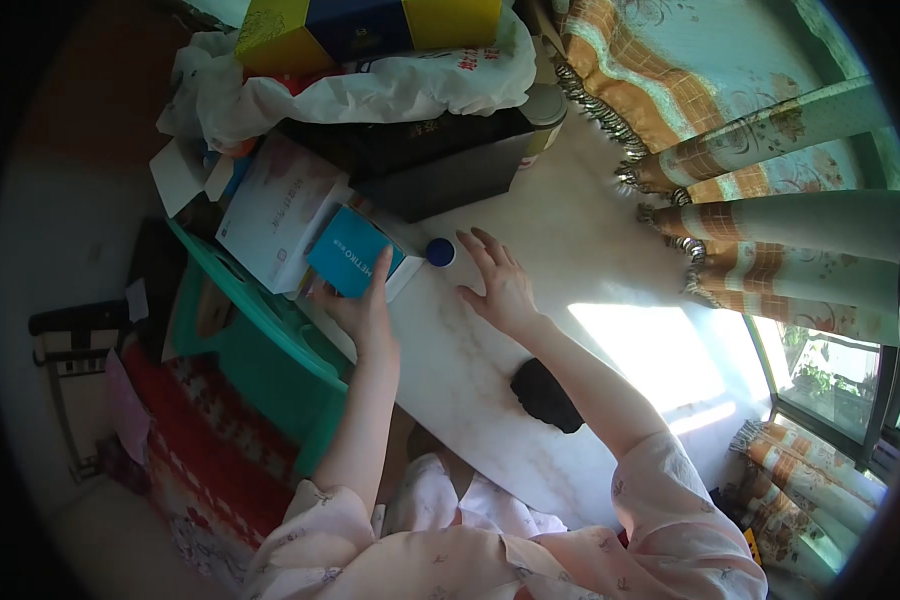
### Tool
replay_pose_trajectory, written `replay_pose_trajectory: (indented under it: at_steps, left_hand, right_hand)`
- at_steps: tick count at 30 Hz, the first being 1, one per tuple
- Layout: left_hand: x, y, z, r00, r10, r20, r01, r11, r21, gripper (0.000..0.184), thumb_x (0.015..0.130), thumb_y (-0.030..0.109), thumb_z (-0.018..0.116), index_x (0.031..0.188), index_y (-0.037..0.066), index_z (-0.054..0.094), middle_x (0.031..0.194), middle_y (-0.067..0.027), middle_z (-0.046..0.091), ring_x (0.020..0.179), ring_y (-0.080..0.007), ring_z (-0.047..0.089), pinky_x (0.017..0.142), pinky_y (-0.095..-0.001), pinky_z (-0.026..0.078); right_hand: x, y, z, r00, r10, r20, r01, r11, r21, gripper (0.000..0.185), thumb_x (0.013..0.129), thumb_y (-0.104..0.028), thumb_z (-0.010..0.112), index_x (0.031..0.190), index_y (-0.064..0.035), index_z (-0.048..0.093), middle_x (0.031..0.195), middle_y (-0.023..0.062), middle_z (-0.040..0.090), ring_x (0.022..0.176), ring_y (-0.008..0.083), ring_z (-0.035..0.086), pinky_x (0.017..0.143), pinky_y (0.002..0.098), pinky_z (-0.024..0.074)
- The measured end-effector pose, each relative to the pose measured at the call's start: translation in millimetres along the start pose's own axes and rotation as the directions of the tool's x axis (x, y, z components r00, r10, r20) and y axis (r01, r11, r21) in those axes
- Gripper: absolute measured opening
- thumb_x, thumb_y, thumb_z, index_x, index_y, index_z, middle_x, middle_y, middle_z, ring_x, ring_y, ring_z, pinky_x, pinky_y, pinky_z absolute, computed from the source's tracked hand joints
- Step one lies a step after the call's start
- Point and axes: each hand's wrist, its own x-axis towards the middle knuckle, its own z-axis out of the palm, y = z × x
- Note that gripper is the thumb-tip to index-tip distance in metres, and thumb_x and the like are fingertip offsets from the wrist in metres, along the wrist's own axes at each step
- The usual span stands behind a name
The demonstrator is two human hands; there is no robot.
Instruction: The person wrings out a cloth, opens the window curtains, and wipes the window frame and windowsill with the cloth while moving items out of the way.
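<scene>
A blue box (345, 248) with white lettering and white sides lies at the left of the marble-patterned table. My left hand (360, 312) is closed around its near corner, the thumb along the right side and the fingers at the lower left edge. Just right of the box stands a small white container with a dark blue cap (440, 252). Beside that cap is my right hand (500, 290), its fingers spread and holding nothing; a narrow gap appears between fingertips and cap.
A larger white box (280, 215) adjoins the blue one. Behind are a black box (450, 165) and a white plastic bag (370, 95) under a yellow box (450, 22). A black cloth-like item (545, 395) lies under my right forearm. A green chair (260, 300) borders the table's left edge.
</scene>
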Motion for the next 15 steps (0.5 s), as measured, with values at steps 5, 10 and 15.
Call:
replay_pose_trajectory:
  at_steps: [5, 10, 15]
  left_hand:
    - [17.7, -9.4, 8.2, 0.998, 0.035, 0.043, -0.036, 0.999, 0.039, 0.091, 0.064, 0.015, 0.090, 0.134, 0.000, 0.033, 0.129, -0.0129, 0.045, 0.116, -0.0233, 0.050, 0.099, -0.0365, 0.044]
    - [20.6, -10.1, 6.7, 0.998, 0.064, 0.030, -0.064, 0.998, 0.016, 0.091, 0.063, 0.015, 0.089, 0.134, -0.001, 0.034, 0.127, -0.0155, 0.048, 0.114, -0.0253, 0.052, 0.099, -0.0382, 0.045]
    - [20.9, -16.3, -3.9, 0.995, 0.100, -0.018, -0.084, 0.909, 0.407, 0.112, 0.063, 0.020, 0.090, 0.146, -0.001, 0.018, 0.138, -0.0187, 0.037, 0.125, -0.0287, 0.044, 0.108, -0.0397, 0.039]
  right_hand:
    - [36.2, 22.4, 48.1, 0.992, -0.112, 0.054, 0.117, 0.988, -0.096, 0.051, 0.073, -0.019, 0.074, 0.120, -0.0127, 0.055, 0.115, 0.0110, 0.059, 0.104, 0.0304, 0.060, 0.081, 0.0406, 0.0523]
    - [39.4, 44.4, 9.2, 0.968, 0.037, -0.248, -0.050, 0.998, -0.043, 0.043, 0.077, -0.021, 0.071, 0.116, -0.0089, 0.057, 0.105, 0.0125, 0.062, 0.092, 0.0331, 0.064, 0.074, 0.0442, 0.0529]
    - [44.5, 97.6, -32.9, 0.932, 0.213, -0.292, -0.253, 0.961, -0.109, 0.047, 0.079, -0.022, 0.071, 0.120, -0.0074, 0.055, 0.111, 0.0137, 0.061, 0.098, 0.0341, 0.063, 0.079, 0.0443, 0.0522]
